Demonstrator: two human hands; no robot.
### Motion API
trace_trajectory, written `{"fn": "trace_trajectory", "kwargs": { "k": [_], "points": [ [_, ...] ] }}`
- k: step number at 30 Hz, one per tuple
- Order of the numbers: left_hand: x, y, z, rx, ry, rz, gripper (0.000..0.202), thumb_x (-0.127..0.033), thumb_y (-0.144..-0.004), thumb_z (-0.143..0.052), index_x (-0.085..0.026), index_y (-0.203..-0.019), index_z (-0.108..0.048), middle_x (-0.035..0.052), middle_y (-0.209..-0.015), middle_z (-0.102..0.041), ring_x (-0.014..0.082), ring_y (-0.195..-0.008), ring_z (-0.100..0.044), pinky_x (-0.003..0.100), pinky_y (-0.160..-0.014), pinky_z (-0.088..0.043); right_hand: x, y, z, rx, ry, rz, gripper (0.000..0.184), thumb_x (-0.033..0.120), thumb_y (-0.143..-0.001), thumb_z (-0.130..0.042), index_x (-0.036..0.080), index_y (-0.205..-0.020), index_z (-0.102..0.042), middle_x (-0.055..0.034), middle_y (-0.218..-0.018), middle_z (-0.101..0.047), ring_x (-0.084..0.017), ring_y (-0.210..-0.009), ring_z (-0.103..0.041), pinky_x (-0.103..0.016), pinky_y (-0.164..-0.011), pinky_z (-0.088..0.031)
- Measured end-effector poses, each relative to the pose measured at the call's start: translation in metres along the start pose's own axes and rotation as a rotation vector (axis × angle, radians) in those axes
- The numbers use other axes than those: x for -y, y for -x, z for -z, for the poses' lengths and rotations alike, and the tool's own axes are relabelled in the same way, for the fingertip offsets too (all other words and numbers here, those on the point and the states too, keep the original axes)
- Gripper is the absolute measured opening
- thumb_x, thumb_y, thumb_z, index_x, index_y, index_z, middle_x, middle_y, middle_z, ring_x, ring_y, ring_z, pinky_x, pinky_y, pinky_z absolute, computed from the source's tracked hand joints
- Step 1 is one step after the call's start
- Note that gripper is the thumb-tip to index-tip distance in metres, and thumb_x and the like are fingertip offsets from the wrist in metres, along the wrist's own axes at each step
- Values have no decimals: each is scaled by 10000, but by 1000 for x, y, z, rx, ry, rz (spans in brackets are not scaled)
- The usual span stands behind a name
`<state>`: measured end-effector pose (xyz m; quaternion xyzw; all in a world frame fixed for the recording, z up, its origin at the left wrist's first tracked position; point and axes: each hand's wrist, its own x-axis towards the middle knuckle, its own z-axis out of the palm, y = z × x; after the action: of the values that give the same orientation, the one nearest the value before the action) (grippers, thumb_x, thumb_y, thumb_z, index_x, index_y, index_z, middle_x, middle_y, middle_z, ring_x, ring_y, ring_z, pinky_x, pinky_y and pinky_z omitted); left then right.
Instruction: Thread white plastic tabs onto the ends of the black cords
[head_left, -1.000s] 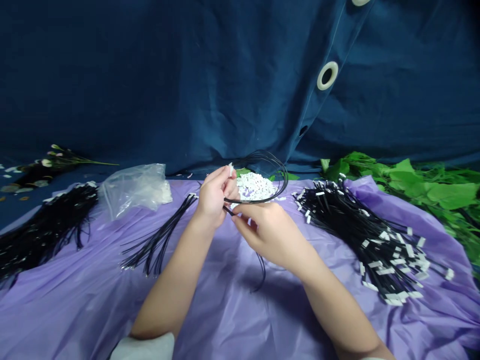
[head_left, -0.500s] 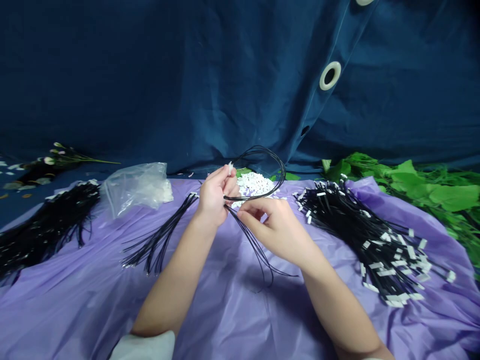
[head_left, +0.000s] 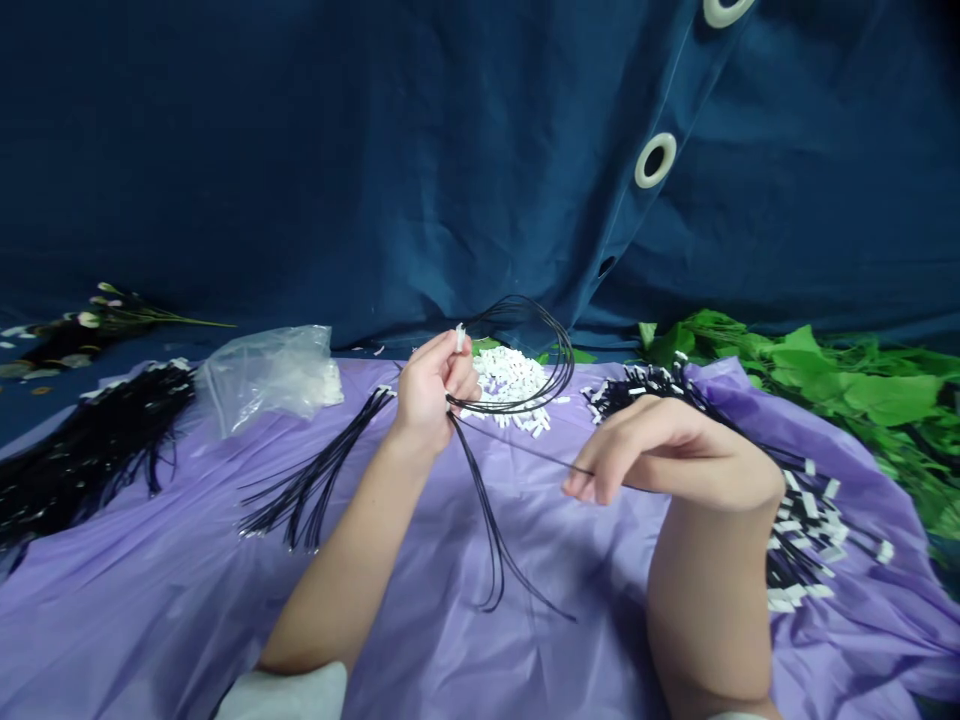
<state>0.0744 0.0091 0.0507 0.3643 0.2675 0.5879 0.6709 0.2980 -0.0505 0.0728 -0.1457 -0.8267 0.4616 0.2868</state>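
Observation:
My left hand [head_left: 431,395] is closed around several thin black cords [head_left: 559,365], which loop out to its right and come back to the palm. A small white piece [head_left: 460,338] sticks up at its fingertips. Loose cord ends hang down below that hand. My right hand [head_left: 660,450] pinches a single black cord [head_left: 529,452] that runs taut from the left hand. Behind the loop lies a heap of small white pieces [head_left: 514,378] on the purple cloth [head_left: 420,640].
Left of my forearm lies a small bundle of black cords [head_left: 319,470], then a clear plastic bag [head_left: 262,375] and a large black bundle [head_left: 90,450]. White-tipped cords [head_left: 806,525] lie at right, beside green leaves [head_left: 847,370]. A blue curtain [head_left: 300,170] hangs behind.
My right hand has moved right and slightly down, drawing one cord away from the left hand. The hanging cord ends have shifted. My left hand stays in nearly the same place.

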Motion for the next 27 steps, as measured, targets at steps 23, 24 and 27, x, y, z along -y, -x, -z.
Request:
{"fn": "trace_trajectory", "kwargs": {
  "k": [23, 24, 27],
  "points": [
    [15, 0, -5, 77, 276, 402, 307, -194, -948, -371, -153, -645, -406, -89, -408, -211, 34, -287, -199, 164, -357, -204, -11, -20, -13, -925, -212, 436, 189, 534, -873, -610, 496, -1038, -692, 39, -660, -125, -102, -482, -124, -191, -316, -200],
    [16, 0, -6, 71, 278, 398, 310, -186, -946, -369, -155, -638, -394, -88, -410, -215, 33, -288, -197, 165, -360, -202, -9, -21, -15, -919, -224, 446, 164, 512, -879, -612, 488, -1018, -696, 38, -657, -132, -102, -477, -124, -190, -299, -182],
    [20, 0, -7, 41, 224, 367, 299, -208, -951, -367, -151, -666, -436, -89, -400, -217, 39, -300, -185, 173, -366, -179, -2, -18, -18, -923, -248, 478, 101, 440, -881, -632, 444, -932, -719, 29, -665, -177, -101, -475, -175, -189, -270, -177]
  ]
}}
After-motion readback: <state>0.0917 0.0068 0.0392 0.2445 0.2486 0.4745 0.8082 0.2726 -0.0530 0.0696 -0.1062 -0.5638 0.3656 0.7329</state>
